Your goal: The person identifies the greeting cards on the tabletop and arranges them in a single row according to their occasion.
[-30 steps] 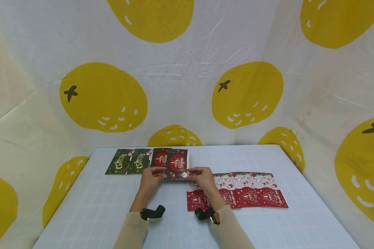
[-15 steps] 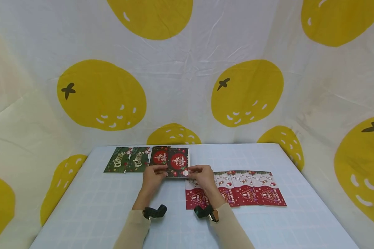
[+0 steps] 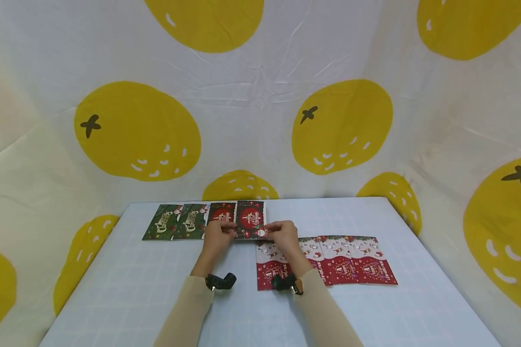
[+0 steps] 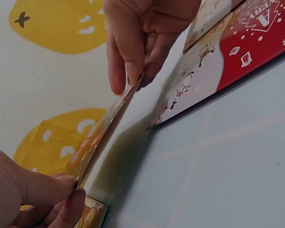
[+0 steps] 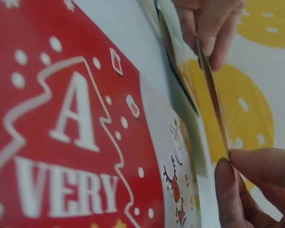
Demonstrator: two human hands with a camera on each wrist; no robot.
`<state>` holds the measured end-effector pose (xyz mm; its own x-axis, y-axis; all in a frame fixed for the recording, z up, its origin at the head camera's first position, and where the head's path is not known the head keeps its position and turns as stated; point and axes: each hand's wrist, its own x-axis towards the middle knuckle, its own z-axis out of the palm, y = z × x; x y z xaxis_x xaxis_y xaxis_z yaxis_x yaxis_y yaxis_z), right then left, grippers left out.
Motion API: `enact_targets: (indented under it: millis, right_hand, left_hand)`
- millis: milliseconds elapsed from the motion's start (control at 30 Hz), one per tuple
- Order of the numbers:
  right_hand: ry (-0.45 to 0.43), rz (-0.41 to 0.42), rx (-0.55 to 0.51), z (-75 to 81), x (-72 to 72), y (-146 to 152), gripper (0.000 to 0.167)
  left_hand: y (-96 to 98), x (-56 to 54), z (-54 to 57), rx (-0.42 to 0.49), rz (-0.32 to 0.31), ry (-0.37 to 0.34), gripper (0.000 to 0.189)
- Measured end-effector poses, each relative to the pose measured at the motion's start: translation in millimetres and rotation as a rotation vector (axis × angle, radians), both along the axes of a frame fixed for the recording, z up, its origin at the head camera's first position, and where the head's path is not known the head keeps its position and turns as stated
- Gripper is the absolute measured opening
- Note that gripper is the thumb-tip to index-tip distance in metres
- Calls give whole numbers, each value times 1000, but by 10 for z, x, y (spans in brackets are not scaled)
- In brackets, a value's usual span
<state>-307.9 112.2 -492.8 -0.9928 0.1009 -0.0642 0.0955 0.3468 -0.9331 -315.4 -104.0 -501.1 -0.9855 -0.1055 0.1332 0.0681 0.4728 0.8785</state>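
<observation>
Both hands hold a dark Christmas card (image 3: pixel 250 217) with a red circle, near the far side of the table. My left hand (image 3: pixel 217 239) pinches its lower left corner between thumb and fingers. At the lower right corner, my right hand (image 3: pixel 285 237) pinches it the same way. The wrist views show the held card (image 5: pixel 213 102) edge-on, tilted, with its near edge raised off the tabletop. Just to its left lies a matching dark card (image 3: pixel 222 213), partly covered by my left hand.
Two green Christmas cards (image 3: pixel 192 221) lie farther left in the same row. Several red-and-white Christmas cards (image 3: pixel 372 260) overlap in a row at the right, partly under my right forearm. A patterned cloth (image 3: pixel 260 135) hangs behind the pale blue table (image 3: pixel 126 299).
Both hands have carried the dark card farther from me and slightly right. Before, it overlapped the matching dark card; now it is beside it. The other cards have stayed put.
</observation>
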Motion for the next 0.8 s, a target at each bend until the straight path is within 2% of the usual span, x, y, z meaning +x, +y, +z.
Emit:
enact_targets:
  millis: [133, 400, 567, 800]
  right_hand:
    - [-3, 7, 34, 7, -100, 1, 18]
    - [-13, 23, 80, 17, -251, -28, 16]
    - [-7, 17, 103, 35, -277, -67, 16]
    - [3, 17, 129, 18, -295, -80, 19]
  left_hand:
    - [34, -94, 13, -78, 17, -6, 17]
    - [49, -196, 16, -107, 47, -41, 15]
    - [56, -222, 66, -135, 39, -68, 15]
    - [73, -283, 70, -181, 40, -103, 16]
